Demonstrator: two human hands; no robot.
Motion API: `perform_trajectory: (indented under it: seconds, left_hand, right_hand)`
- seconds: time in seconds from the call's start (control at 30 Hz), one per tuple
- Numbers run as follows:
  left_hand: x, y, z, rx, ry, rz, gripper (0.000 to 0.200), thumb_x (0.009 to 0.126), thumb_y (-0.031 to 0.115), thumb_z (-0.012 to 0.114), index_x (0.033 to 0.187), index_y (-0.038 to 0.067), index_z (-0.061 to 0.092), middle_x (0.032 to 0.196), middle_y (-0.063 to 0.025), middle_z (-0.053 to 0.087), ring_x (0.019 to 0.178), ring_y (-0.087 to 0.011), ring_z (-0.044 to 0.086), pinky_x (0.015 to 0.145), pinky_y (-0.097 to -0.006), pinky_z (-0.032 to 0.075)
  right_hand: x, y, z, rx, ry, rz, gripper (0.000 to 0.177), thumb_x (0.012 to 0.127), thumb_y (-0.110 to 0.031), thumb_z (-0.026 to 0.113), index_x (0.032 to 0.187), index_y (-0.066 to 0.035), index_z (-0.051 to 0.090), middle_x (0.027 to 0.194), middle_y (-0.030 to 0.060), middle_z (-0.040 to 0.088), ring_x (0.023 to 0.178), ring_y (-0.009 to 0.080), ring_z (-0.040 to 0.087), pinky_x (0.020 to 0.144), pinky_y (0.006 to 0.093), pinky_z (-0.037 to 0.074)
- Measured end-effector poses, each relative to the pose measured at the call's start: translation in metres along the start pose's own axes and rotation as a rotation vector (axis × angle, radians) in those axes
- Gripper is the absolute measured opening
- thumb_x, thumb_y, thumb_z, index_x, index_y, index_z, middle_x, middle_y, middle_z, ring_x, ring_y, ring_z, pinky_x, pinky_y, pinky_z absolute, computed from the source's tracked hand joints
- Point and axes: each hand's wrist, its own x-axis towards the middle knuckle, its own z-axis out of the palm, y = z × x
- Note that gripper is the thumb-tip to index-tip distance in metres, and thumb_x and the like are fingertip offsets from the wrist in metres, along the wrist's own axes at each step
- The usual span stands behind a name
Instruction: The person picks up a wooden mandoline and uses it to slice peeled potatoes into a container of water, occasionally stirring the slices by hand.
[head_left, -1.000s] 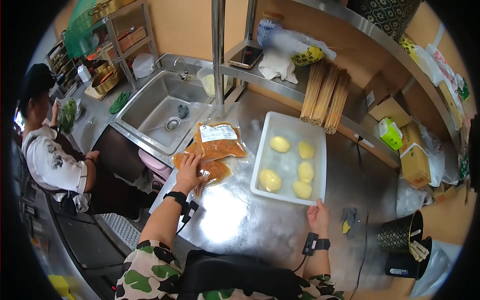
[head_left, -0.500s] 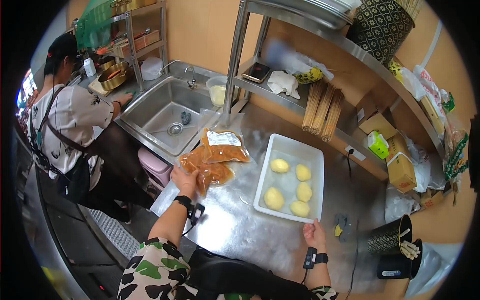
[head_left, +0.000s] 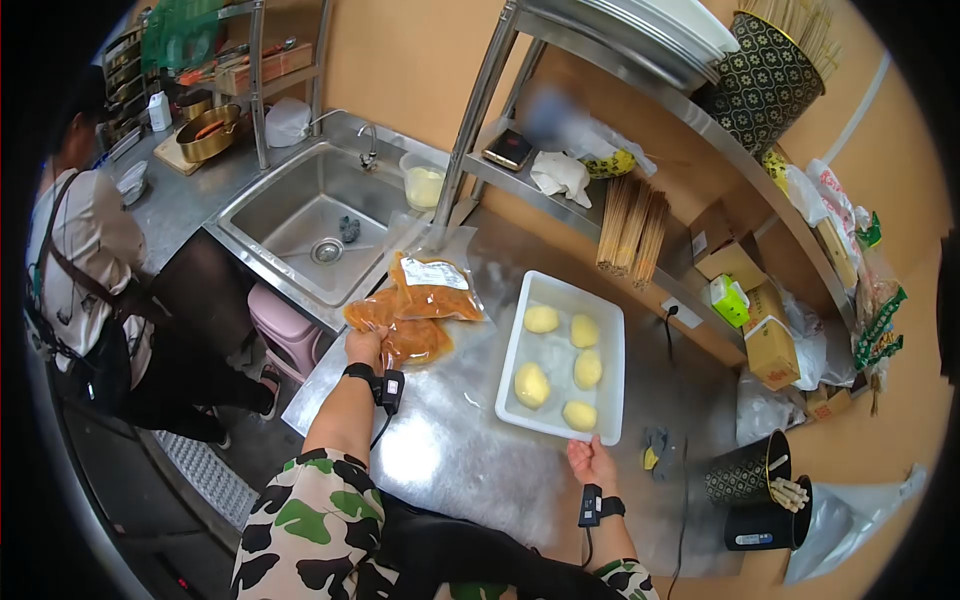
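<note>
fingers (head_left: pixel 370 336) of left hand (head_left: pixel 364 347) gripping orange pouch (head_left: pixel 418 341), right hand (head_left: pixel 590 463) fingers open at tray (head_left: pixel 557 352)

No text can be read. The white label (head_left: pixel 434 272) on the uppermost of the vacuum pouches (head_left: pixel 420 335) carries rows of dark print, too small to make out. Printing on the yellow carton (head_left: pixel 772 352) and the pale sticker (head_left: pixel 751 539) on the black container (head_left: pixel 765 520) is likewise illegible.

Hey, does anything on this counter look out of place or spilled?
Nothing spilled. The orange pouches by the left hand lie askew at the counter edge, the lower one seemingly poking past it.
</note>
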Motion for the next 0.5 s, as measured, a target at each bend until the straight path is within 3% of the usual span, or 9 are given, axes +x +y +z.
perform_trajectory:
  seconds: [0.17,0.2,0.23,0.27,0.3,0.33,0.37,0.43,0.5]
  left_hand:
    - [0.019,-0.022,-0.015,-0.2,-0.343,0.074,0.018,0.08,-0.002,0.065,0.09,0.008,0.054,0.068,-0.004,0.057,0.053,-0.0176,0.056,0.044,-0.0309,0.046]
    - [0.045,-0.038,-0.025,-0.157,-0.444,0.09,0.014,0.082,0.006,0.066,0.09,0.009,0.055,0.07,-0.0023,0.057,0.053,-0.0168,0.056,0.045,-0.0314,0.047]
    - [0.07,-0.044,-0.043,-0.149,-0.889,-0.097,0.015,0.086,0.013,0.062,0.099,0.007,0.057,0.08,-0.0035,0.061,0.061,-0.0171,0.059,0.05,-0.0305,0.048]
    - [0.029,-0.026,-0.023,-0.267,-0.79,-0.056,0.028,0.089,0.016,0.058,0.113,0.003,0.056,0.098,-0.0095,0.065,0.079,-0.0227,0.065,0.063,-0.0345,0.054]
    - [-0.035,0.014,-0.011,-0.247,-0.832,-0.083,0.04,0.09,0.015,0.057,0.126,0.001,0.049,0.115,-0.0152,0.061,0.098,-0.0295,0.063,0.079,-0.0396,0.056]
    - [-0.03,0.008,-0.008,-0.326,-0.897,-0.036,0.046,0.09,0.016,0.058,0.13,0.001,0.045,0.12,-0.0164,0.059,0.105,-0.0337,0.061,0.088,-0.0442,0.054]
    - [0.01,-0.014,-0.004,-0.297,-0.584,-0.11,0.048,0.089,0.015,0.059,0.132,0.004,0.043,0.117,-0.0149,0.06,0.101,-0.0328,0.062,0.083,-0.0432,0.055]
    - [0.008,-0.019,-0.001,-0.309,-0.614,-0.011,0.035,0.087,0.017,0.063,0.119,0.007,0.053,0.102,-0.0103,0.064,0.085,-0.0249,0.066,0.067,-0.0379,0.058]
    - [0.051,-0.042,0.004,-0.167,-0.524,-0.125,0.024,0.079,0.019,0.068,0.098,0.01,0.058,0.075,-0.0024,0.06,0.062,-0.0166,0.058,0.049,-0.0298,0.047]
  right_hand:
    - [0.012,0.014,-0.009,0.093,-0.136,-0.014,0.026,0.099,-0.024,0.044,0.098,0.001,0.05,0.078,0.0099,0.058,0.081,0.024,0.06,0.075,0.0342,0.055]
    - [0.011,0.019,-0.003,0.139,-0.025,-0.019,0.023,0.099,-0.022,0.044,0.096,0.0,0.051,0.076,0.0087,0.057,0.077,0.0235,0.058,0.075,0.0342,0.054]
    - [0.027,0.025,-0.019,0.141,-0.129,-0.011,0.023,0.098,-0.023,0.046,0.097,-0.001,0.051,0.081,0.0097,0.057,0.077,0.0238,0.058,0.075,0.0357,0.054]
    - [0.066,0.035,-0.064,0.237,-0.385,0.072,0.025,0.097,-0.024,0.049,0.102,0.0,0.05,0.085,0.0108,0.057,0.081,0.0256,0.059,0.077,0.0383,0.054]
    - [0.036,0.029,-0.034,0.068,-0.1,-0.077,0.027,0.097,-0.025,0.049,0.105,0.001,0.048,0.094,0.0143,0.058,0.087,0.0288,0.061,0.081,0.042,0.053]
    - [0.031,0.02,-0.035,0.04,-0.069,-0.099,0.029,0.097,-0.025,0.048,0.108,0.002,0.048,0.1,0.0168,0.058,0.092,0.0306,0.06,0.084,0.0434,0.052]
    - [0.037,0.025,-0.033,-0.018,-0.073,-0.065,0.031,0.097,-0.026,0.048,0.11,0.003,0.047,0.105,0.0194,0.058,0.096,0.0324,0.06,0.088,0.0448,0.051]
    - [0.044,0.026,-0.042,-0.028,-0.065,0.033,0.035,0.098,-0.027,0.048,0.116,0.003,0.046,0.115,0.0231,0.055,0.102,0.0337,0.058,0.092,0.046,0.049]
    - [0.051,0.024,-0.048,-0.041,-0.07,-0.019,0.037,0.097,-0.026,0.049,0.12,0.002,0.045,0.118,0.0234,0.053,0.103,0.0331,0.056,0.091,0.0446,0.049]
